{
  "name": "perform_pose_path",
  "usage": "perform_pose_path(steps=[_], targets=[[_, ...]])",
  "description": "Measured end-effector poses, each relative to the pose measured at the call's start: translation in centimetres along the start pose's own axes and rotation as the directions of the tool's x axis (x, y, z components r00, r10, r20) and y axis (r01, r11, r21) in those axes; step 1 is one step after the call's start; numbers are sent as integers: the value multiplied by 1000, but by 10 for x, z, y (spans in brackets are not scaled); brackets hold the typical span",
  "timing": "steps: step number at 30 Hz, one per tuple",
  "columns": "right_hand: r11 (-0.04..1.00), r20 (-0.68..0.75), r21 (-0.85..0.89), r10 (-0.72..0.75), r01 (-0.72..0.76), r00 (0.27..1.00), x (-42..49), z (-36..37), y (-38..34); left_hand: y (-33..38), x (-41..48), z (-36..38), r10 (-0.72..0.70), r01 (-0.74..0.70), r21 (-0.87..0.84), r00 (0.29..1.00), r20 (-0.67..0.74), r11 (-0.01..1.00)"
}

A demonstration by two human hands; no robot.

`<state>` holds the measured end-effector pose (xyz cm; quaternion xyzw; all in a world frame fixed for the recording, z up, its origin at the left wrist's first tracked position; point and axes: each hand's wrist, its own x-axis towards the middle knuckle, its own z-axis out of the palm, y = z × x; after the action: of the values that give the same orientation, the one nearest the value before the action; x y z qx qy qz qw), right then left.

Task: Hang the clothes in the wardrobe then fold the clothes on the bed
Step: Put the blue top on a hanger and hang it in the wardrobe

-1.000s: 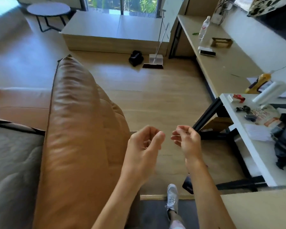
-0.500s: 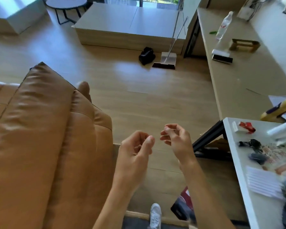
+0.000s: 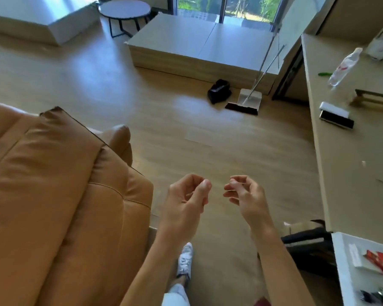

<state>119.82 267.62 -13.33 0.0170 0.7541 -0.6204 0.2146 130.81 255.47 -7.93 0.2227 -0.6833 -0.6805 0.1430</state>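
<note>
Left hand (image 3: 186, 195): beside the sofa (image 3: 64, 195) — fingers (image 3: 194, 181) loosely curled, empty.
Right hand (image 3: 245, 195): farther from the sofa, likewise empty.
Clothes: none visible — likely soft, light; grip at shoulders.

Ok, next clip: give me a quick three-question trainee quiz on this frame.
1. True or false: the left hand and right hand each hold a garment.
2. What is on the person's left? A) brown sofa B) wardrobe C) bed
3. Fill in: the plastic bottle is on the ____.
Key: 1 false, both hold nothing; 2 A; 3 counter.
</note>
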Motion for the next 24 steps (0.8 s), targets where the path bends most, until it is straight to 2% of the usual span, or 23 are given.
perform_pose_path(steps=[7,13,18,24], targets=[[987,21,-40,-152,153,988,149,42,-101,47,181,-7,94,-94,-6,995,-27,996],[980,28,-31,-194,195,981,265,62,-168,83,308,-4,155,-155,-7,988,-22,988],[984,94,-31,-174,178,980,377,90,-194,75,410,2,135,-136,-3,985,-106,991],[973,246,-43,-212,229,946,523,126,-266,96,538,7,91,-93,2,961,-262,996]])
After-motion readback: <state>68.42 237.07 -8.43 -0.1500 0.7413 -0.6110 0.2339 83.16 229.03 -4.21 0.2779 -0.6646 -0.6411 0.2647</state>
